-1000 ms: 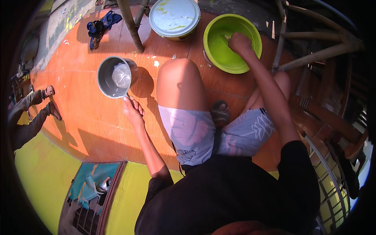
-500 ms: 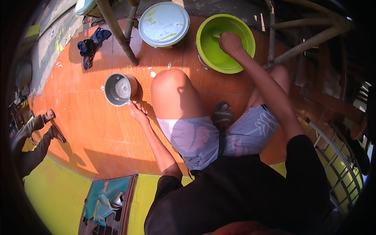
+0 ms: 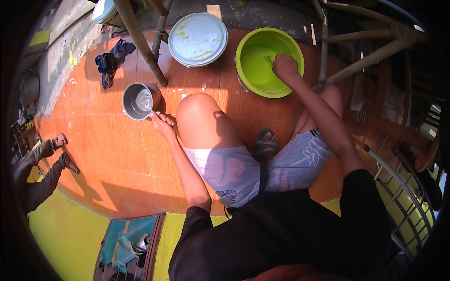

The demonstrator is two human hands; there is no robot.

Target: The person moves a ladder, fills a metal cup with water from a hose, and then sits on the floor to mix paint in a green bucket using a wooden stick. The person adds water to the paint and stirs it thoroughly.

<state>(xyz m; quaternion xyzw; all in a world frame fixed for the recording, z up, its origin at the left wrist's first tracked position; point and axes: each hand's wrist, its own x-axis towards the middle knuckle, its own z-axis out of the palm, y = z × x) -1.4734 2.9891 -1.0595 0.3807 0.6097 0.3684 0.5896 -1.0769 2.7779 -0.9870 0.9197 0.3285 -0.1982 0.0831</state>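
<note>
My left hand (image 3: 162,122) is closed around the handle of a grey dipper (image 3: 130,112), held over the orange floor left of my knee. A little clear liquid seems to lie in its bottom. My right hand (image 3: 285,68) reaches into a lime-green tub (image 3: 240,52), closed on a short, pale stick (image 3: 271,59). Yellow-green paint (image 3: 257,75) fills the lower part of the tub, and the stick's lower end is hard to make out. Left of the tub stands a lidded white paint pail (image 3: 198,40) with green smears on its lid.
Bamboo poles (image 3: 147,54) stand behind the dipper, and more bamboo framing (image 3: 370,58) rises at the right. A dark blue crumpled cloth (image 3: 110,61) lies far left. Another person's legs (image 3: 40,161) show at the left edge. A metal rack (image 3: 398,187) stands at my right.
My right hand has moved rightward and slightly nearer within the tub, taking the stick along. The whole view has shifted a little. My left hand keeps its hold on the dipper.
</note>
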